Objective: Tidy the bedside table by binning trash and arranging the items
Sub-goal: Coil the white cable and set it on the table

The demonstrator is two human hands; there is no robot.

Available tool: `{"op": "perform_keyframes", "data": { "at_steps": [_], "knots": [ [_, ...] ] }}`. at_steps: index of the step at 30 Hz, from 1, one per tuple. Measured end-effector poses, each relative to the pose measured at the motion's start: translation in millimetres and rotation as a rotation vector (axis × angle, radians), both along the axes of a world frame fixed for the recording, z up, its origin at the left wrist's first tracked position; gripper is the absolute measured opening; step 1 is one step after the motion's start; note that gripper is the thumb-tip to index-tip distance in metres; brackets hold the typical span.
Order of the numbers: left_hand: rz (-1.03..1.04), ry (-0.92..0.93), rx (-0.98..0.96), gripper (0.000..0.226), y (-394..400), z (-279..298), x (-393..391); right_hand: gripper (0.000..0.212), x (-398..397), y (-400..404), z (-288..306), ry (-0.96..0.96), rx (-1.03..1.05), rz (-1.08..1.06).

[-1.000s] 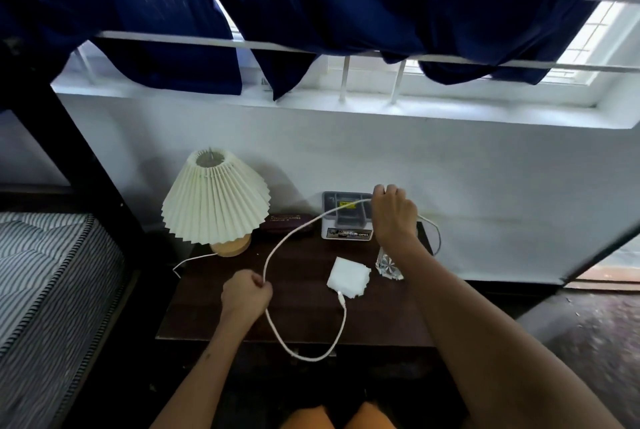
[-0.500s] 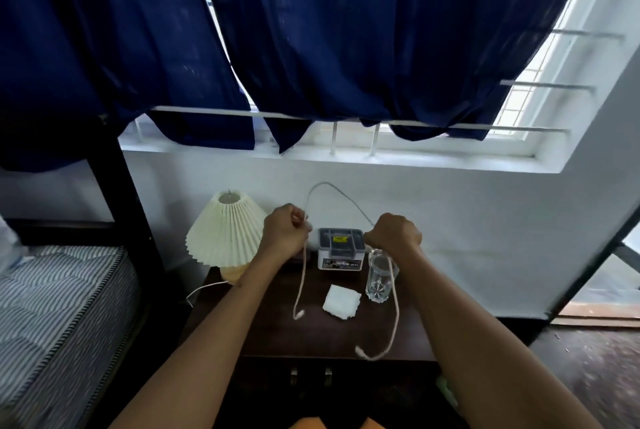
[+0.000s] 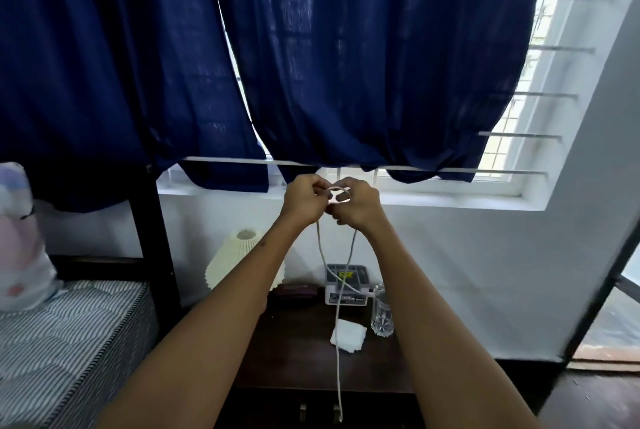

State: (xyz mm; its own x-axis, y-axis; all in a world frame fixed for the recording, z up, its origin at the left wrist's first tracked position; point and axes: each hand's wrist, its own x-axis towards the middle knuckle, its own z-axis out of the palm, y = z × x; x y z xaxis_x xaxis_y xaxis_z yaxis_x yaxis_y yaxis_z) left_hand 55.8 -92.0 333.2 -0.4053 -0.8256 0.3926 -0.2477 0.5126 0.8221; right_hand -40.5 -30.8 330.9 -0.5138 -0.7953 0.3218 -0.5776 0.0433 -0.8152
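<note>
Hands are meeting at window-sill height: your left hand [image 3: 304, 200] and right hand [image 3: 356, 203] are both pinching a white cable [image 3: 337, 342] closed between the fingers, its strands hanging down over the dark bedside table [image 3: 294, 352], past the folded tissue [image 3: 349, 338] and glass [image 3: 381, 314].

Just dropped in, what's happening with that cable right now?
The person holds a white cable raised in both hands, the left hand and right hand close together, looping it near the top. Two strands hang down over the bedside table. The lamp, glass, white tissue and small box sit untouched below.
</note>
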Motion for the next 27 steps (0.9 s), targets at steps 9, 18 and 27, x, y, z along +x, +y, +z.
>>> {"op": "perform_keyframes", "data": {
  "at_steps": [9,18,27],
  "knots": [
    [-0.194,0.074,0.230,0.026,-11,-3,53,0.009,3,8,35,-0.264,-0.272,-0.304],
    [-0.251,0.054,0.169,0.024,-6,17,42,0.006,17,5,42,-0.070,-0.002,-0.009],
    [-0.291,0.194,0.177,0.017,-16,27,35,0.016,18,0,44,-0.208,0.045,0.193]
  ]
}}
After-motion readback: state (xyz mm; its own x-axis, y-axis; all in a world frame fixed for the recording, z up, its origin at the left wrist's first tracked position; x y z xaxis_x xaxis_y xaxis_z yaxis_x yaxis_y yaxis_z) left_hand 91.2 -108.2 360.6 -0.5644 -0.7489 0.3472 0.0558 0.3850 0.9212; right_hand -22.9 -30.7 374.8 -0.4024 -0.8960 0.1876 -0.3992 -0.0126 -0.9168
